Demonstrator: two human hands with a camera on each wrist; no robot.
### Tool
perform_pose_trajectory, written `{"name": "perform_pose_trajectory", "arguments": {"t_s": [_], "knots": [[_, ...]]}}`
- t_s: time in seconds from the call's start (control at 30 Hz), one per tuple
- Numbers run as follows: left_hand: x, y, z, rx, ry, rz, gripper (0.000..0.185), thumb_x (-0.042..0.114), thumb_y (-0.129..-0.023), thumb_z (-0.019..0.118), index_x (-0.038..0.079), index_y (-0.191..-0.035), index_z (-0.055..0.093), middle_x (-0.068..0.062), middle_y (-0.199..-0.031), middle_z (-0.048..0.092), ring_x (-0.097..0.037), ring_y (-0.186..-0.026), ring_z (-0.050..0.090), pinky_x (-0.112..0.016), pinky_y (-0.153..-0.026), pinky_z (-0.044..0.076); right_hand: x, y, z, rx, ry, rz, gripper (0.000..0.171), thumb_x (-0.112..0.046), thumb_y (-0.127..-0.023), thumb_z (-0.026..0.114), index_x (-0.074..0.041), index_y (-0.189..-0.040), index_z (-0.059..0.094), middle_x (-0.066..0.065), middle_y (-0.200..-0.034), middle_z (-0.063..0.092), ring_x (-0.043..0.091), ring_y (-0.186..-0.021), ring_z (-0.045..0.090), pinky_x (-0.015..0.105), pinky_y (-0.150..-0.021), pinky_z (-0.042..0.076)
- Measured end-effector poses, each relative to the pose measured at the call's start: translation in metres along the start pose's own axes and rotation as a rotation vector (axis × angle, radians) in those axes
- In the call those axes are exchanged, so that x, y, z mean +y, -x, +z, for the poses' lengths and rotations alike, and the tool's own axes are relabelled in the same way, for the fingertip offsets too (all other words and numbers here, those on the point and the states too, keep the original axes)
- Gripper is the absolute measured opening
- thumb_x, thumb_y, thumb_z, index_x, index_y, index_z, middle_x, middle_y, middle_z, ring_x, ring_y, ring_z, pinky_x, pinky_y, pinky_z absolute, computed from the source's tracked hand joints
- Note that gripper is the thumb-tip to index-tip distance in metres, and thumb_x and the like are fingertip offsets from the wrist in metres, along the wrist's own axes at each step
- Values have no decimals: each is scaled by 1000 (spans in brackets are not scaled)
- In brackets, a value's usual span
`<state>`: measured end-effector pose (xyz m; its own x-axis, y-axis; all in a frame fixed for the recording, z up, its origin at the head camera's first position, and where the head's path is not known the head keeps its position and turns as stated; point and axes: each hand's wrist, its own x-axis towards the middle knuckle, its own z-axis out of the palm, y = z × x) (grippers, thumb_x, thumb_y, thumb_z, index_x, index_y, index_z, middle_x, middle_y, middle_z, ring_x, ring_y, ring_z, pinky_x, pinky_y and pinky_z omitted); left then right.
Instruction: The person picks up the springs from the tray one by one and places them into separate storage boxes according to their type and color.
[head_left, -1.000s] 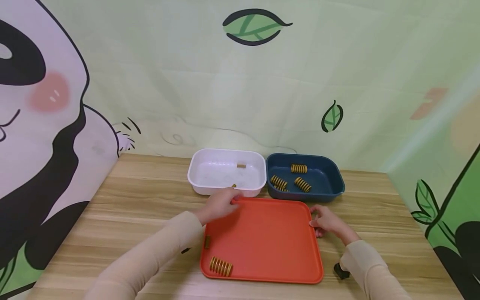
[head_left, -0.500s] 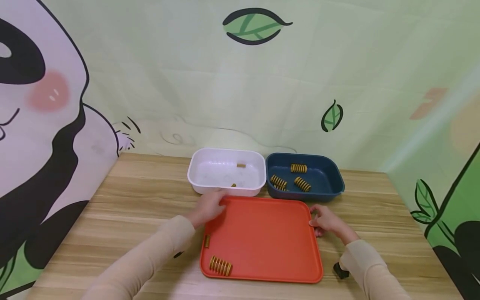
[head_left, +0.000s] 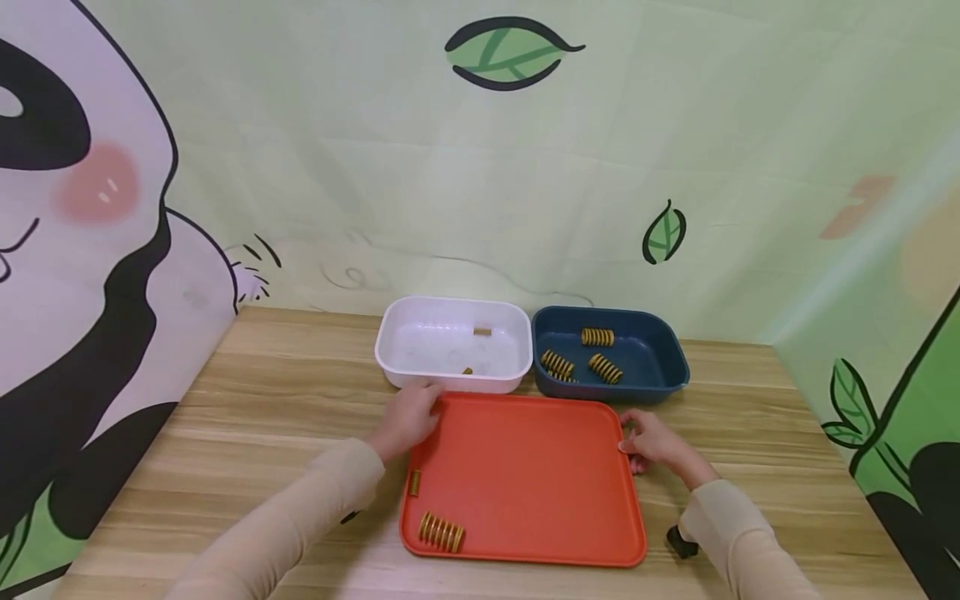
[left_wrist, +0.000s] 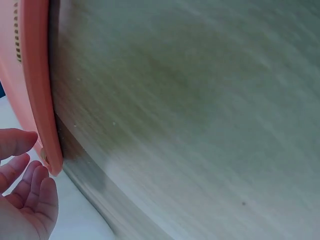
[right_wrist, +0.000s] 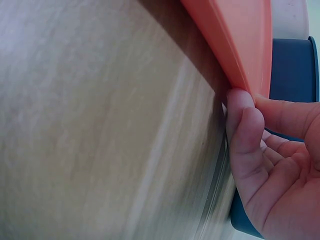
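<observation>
Wooden table (head_left: 262,400), hands at orange tray (head_left: 525,475) edges

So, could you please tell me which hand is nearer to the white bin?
Left. The left hand sits at the orange tray's far left corner, just below the white bin; the right hand grips the tray's right edge, nearer the blue bin.

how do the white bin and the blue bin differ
The white bin sits left of the blue bin, nearer the left hand. It holds two small brown pieces; the blue one holds three large yellow springs. Both are rounded tubs of similar size, behind the orange tray.
</observation>
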<state>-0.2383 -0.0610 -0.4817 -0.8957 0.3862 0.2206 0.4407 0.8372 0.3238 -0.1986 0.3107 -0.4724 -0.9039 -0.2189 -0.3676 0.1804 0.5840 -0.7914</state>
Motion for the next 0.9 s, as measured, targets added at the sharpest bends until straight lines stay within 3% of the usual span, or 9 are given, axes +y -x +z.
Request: {"name": "perform_pose_trajectory", "arguments": {"t_s": [0.73, 0.9], "knots": [[2, 1, -3, -58, 15, -9, 9, 3, -74, 60, 10, -76, 64, -1, -73, 58, -17, -69, 50, -30, -67, 46, -1, 0, 0, 8, 7, -2, 33, 7, -79, 50, 13, -108, 36, 5, -53, 49, 7, -38, 48, 23, -40, 44], [2, 0, -4, -105, 8, -1, 8, 4, -74, 62, 11, -77, 65, 1, -73, 59, -14, -68, 50, -29, -66, 46, -2, 1, 0, 8, 9, 1, 32, 7, -79, 50, 13, -108, 36, 5, -53, 48, 7, -38, 48, 23, -40, 44]]}}
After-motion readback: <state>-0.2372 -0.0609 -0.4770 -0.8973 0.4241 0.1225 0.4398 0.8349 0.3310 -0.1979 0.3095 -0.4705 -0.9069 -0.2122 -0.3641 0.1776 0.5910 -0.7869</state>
